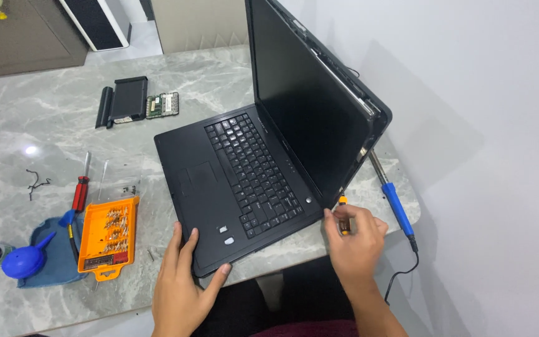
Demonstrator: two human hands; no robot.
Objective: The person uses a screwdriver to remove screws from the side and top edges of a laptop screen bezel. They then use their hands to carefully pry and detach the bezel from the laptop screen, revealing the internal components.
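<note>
My left hand (182,284) lies flat, fingers spread, on the near corner of the open black laptop (238,181), gripping nothing, just pressing down. My right hand (354,240) is pinched around a small orange-and-black screwdriver (342,215), tip at the laptop's right hinge corner. The laptop sits at the near edge of the grey marble counter (38,131). An orange bit tray (107,234) lies left; a blue-handled soldering iron (394,196) rests near the right edge.

head camera | looks down from above, a bit tilted | close to bench (7,125) | only one view
</note>
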